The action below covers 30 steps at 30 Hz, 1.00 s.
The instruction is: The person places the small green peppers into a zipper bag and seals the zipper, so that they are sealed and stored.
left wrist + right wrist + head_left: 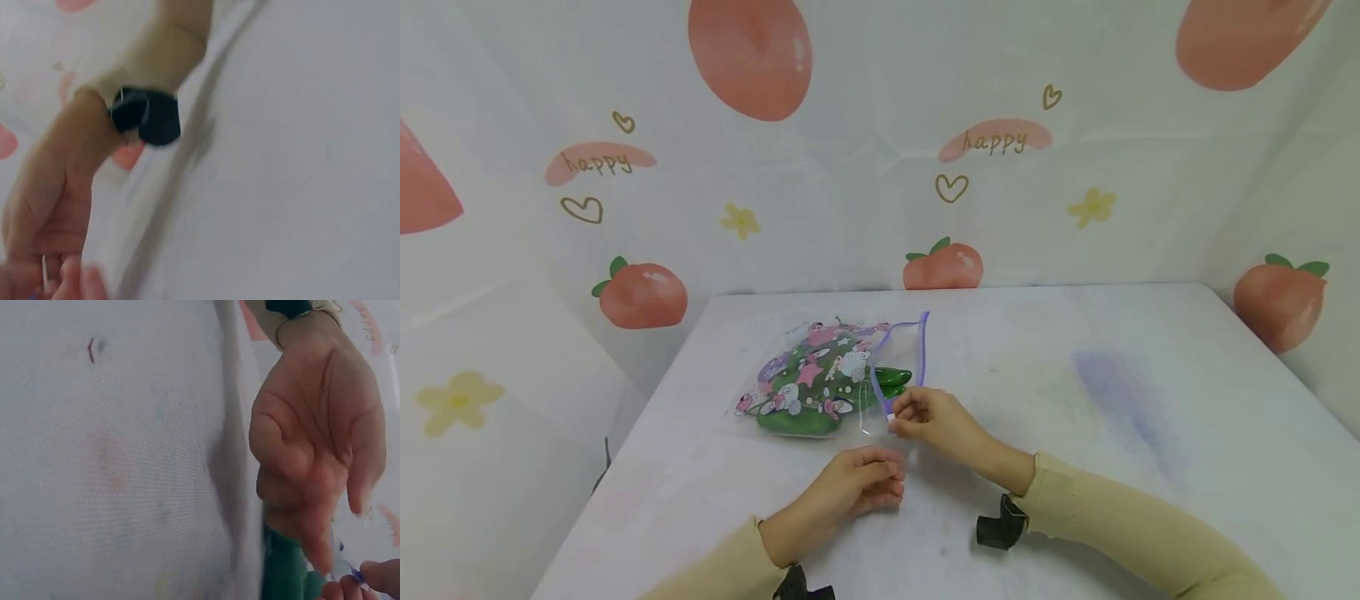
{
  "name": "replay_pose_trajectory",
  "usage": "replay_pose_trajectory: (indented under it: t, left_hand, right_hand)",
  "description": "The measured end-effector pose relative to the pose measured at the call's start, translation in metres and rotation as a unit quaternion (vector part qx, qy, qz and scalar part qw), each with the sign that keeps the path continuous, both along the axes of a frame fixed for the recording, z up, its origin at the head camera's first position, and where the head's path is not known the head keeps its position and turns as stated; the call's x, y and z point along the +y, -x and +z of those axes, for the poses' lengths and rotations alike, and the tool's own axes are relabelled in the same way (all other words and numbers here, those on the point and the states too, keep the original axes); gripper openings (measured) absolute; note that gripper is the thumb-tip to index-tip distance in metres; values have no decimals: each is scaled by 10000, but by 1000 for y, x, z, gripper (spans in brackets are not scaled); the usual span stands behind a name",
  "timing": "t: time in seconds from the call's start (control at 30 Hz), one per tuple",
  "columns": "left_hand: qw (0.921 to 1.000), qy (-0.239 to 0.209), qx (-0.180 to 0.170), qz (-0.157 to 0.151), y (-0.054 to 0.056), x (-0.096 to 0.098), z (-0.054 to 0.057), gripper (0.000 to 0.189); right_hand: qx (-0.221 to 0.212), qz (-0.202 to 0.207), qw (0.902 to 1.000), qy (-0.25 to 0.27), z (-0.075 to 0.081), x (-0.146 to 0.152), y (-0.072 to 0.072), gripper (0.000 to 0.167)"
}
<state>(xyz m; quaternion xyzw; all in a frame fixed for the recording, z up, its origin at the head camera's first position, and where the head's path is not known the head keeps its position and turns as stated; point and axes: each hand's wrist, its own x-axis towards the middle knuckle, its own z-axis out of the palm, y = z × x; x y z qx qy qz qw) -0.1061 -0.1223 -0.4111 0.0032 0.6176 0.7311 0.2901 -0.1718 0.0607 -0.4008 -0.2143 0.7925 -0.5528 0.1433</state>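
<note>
A clear zip bag point(808, 375), printed with pink and white cartoon figures, lies on the table with its purple-edged mouth to the right. Inside are several green vegetables; glossy, slender ones point(892, 377) show near the mouth, their exact kind unclear. My right hand point(943, 425) pinches the near corner of the purple zip edge, by a small white slider point(891, 417). In the right wrist view, its thumb and fingers point(381, 576) meet on the purple strip. My left hand point(850, 485) is just in front of the bag, fingers loosely bent and holding nothing.
A white-covered table point(1037, 358) extends to both sides, with a faint purple stain point(1120, 400) on the right. Behind it hangs a white curtain point(850, 183) printed with peaches. Black wrist mounts point(1000, 525) sit at both sleeves.
</note>
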Motion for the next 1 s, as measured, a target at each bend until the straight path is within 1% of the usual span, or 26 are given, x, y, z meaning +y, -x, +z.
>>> replay_pose_trajectory:
  t: [0.03, 0.07, 0.13, 0.2, 0.27, 0.37, 0.5, 0.63, 0.83, 1.0]
  left_hand:
    - [9988, -330, -157, 314, -1, 3, -1, 38]
    - [9955, -630, -296, 636, -1, 5, -1, 38]
    - [9857, -1130, -478, 1154, -2, 9, -1, 33]
    - [9754, -1493, -599, 1507, -1, 13, 0, 24]
    - [9679, -1697, -669, 1729, 0, 16, 1, 14]
    - [9609, -1834, -700, 1952, 2, 20, 2, 8]
    - [9566, -1818, -627, 2191, 4, 22, 2, 6]
    - [9563, -1740, -602, 2271, 5, 23, 2, 9]
    - [9579, -1502, -516, 2392, 5, 24, 0, 9]
    - [9572, -1393, -374, 2509, 6, 26, 0, 7]
  right_hand:
    - [-6, -1, 10000, -8, 0, 0, 0, 18]
    - [-17, -4, 10000, -24, 0, 0, 0, 17]
    - [-17, -1, 10000, -41, 0, 0, 0, 16]
    - [-36, -29, 10000, -73, 1, 0, 0, 16]
    - [-1, -87, 9999, -139, 1, 0, -1, 15]
    - [-16, -167, 9997, -202, 2, 0, -1, 14]
    - [30, -139, 9998, -171, 3, -1, -1, 13]
    - [-19, -114, 9999, -80, 3, -1, -2, 15]
    - [-397, -72, 9989, 239, 2, -2, -2, 17]
    - [-594, -98, 9976, 337, 2, -4, 0, 19]
